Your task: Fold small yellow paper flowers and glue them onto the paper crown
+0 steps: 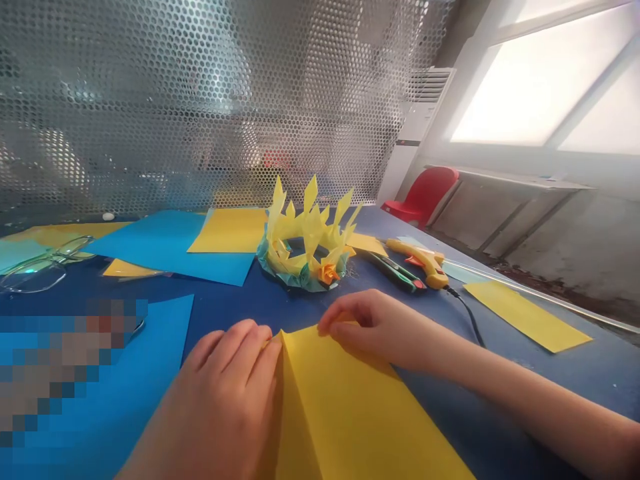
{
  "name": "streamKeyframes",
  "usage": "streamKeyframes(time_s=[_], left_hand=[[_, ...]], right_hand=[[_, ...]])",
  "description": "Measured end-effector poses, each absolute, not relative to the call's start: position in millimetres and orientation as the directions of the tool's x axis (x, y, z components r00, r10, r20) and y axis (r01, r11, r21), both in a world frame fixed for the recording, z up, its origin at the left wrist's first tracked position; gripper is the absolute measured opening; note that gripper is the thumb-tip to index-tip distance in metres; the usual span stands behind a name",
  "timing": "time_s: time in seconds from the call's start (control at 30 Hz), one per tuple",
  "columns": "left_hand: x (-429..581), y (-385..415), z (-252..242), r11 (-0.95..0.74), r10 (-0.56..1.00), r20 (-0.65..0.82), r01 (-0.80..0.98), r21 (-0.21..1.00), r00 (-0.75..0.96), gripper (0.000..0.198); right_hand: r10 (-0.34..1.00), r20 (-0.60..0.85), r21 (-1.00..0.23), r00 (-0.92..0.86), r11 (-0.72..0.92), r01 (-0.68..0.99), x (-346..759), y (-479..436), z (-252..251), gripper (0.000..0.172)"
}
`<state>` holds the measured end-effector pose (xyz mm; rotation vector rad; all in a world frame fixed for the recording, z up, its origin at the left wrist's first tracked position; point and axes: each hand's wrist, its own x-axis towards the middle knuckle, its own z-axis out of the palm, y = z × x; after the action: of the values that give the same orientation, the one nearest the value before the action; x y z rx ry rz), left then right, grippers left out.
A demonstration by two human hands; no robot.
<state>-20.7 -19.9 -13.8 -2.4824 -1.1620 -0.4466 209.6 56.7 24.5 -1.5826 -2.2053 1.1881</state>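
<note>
A sheet of yellow paper [360, 407] with a raised crease down its left part lies before me. My left hand [235, 380] is closed on its left far corner, the fingers pressed together over the edge. My right hand [367, 327] is at the far edge to the right, thumb and forefinger pinching the paper there. Just beyond both hands stands a paper crown [310, 233] with pointed yellow spikes, a pale green crumpled base and an orange paper rose [329, 273].
Right of the crown lie a yellow glue gun [425, 260] with a black cord and a green-handled cutting tool [395, 270]. Blue sheets [165, 247], yellow sheets [530, 317] and eyeglasses [40, 270] are around. A perforated metal screen [200, 100] borders the table; a red chair [425, 193] stands behind.
</note>
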Motion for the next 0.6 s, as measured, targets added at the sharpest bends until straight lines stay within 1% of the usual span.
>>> streamKeyframes(time_s=[0.1, 0.2, 0.27, 0.4, 0.5, 0.6], left_hand=[[-18.9, -20.9, -20.7, -0.608, 0.682, 0.34, 0.76, -0.231, 0.648, 0.042], [-15.3, -22.2, -19.8, -0.545, 0.754, 0.284, 0.805, -0.233, 0.593, 0.049], [-12.5, -22.7, -17.3, -0.535, 0.768, 0.266, 0.811, -0.236, 0.583, 0.054], [-7.8, -22.9, -12.6, -0.536, 0.788, 0.225, 0.818, -0.209, 0.574, 0.058], [-6.1, -23.9, -12.4, -0.491, 0.831, 0.199, 0.853, -0.176, 0.519, 0.058], [-6.9, -24.8, -15.1, -0.497, 0.825, 0.212, 0.852, -0.166, 0.523, 0.057]], right_hand=[[0.835, -0.37, -0.669, -0.407, 0.064, 0.74, 211.9, 55.4, 23.0, 0.024], [0.811, -0.42, -0.633, -0.408, 0.06, 0.772, 215.4, 54.4, 25.5, 0.023], [0.79, -0.444, -0.623, -0.424, 0.068, 0.779, 217.4, 54.0, 28.9, 0.023], [0.72, -0.519, -0.674, -0.461, -0.014, 0.739, 218.3, 53.4, 35.7, 0.021], [0.675, -0.574, -0.683, -0.464, -0.082, 0.725, 216.6, 53.1, 39.5, 0.018], [0.649, -0.601, -0.685, -0.467, -0.116, 0.719, 214.8, 53.6, 42.2, 0.016]])
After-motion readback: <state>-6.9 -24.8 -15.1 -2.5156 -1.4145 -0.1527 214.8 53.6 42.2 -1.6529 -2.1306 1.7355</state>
